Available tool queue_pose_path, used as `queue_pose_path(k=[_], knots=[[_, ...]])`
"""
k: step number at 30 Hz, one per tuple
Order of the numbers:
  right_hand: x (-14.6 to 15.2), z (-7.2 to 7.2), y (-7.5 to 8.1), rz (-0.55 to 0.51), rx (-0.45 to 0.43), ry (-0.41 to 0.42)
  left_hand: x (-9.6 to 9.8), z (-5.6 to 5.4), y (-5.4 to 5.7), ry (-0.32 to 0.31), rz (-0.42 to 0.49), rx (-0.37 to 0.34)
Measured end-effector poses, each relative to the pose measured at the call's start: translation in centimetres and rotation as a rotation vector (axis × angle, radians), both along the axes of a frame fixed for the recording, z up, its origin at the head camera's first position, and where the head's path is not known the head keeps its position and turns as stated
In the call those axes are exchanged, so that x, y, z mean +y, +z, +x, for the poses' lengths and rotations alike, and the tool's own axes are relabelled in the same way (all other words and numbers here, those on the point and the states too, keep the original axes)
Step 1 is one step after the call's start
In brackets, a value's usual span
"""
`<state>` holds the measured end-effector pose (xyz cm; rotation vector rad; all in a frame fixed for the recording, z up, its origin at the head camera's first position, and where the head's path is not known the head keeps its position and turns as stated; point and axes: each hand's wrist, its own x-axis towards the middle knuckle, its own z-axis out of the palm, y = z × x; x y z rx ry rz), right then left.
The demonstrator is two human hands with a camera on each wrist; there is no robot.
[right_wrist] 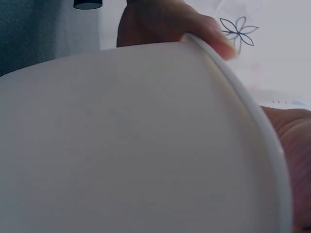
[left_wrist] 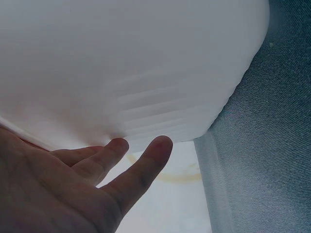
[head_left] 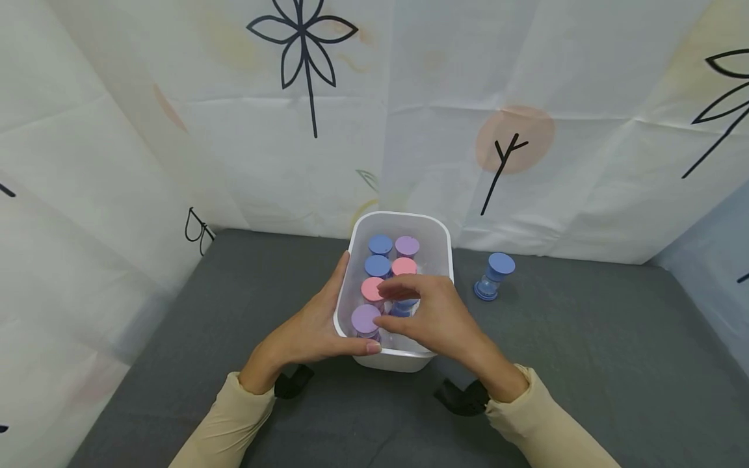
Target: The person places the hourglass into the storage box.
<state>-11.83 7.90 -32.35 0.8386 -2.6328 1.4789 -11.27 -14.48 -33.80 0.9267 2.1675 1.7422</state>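
A white plastic bin (head_left: 393,361) holds several small sand timers with coloured caps: a front purple timer (head_left: 365,319), pink ones, blue ones and a far purple timer (head_left: 407,246). My left hand (head_left: 316,322) grips the bin's near left corner, fingers along the outer wall and thumb over the front rim. In the left wrist view, fingers (left_wrist: 146,170) touch the ribbed outside. My right hand (head_left: 433,315) reaches over the bin, thumb and fingers apart. Its fingertips are by a pink timer (head_left: 372,288), its thumb by the front purple one. A blue timer (head_left: 402,307) is partly hidden beneath this hand.
Right of the bin, a blue sand timer (head_left: 494,276) stands on the dark grey table (head_left: 585,351). A white cloth (head_left: 433,78) with flower and leaf prints hangs behind the table's far edge, close to the bin's back.
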Motion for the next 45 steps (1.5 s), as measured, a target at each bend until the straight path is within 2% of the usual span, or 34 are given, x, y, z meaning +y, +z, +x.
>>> queue_pose_path(k=[4, 12, 21, 30, 37, 45], knots=[[1.0, 0.2, 0.1, -0.053, 0.021, -0.002, 0.0, -0.1, 0.0, 0.005, 0.0, 0.009], [3.3, 0.9, 0.0, -0.185, -0.026, -0.038, 0.1, -0.1, -0.1, 0.018, -0.008, 0.025], [5.6, 1.4, 0.1, -0.258, 0.021, -0.117, 0.2, -0.2, -0.1, 0.032, -0.023, 0.037], [7.1, 1.1, 0.0, -0.292, 0.07, -0.167, 0.1, -0.1, 0.0, 0.049, -0.035, 0.046], [9.5, 0.4, -0.2, -0.298, 0.104, -0.298, 0.1, 0.0, 0.1, 0.047, -0.045, 0.044], [11.9, -1.3, -1.2, -0.393, 0.089, -0.496, 0.1, 0.0, 0.2, 0.045, -0.044, 0.047]])
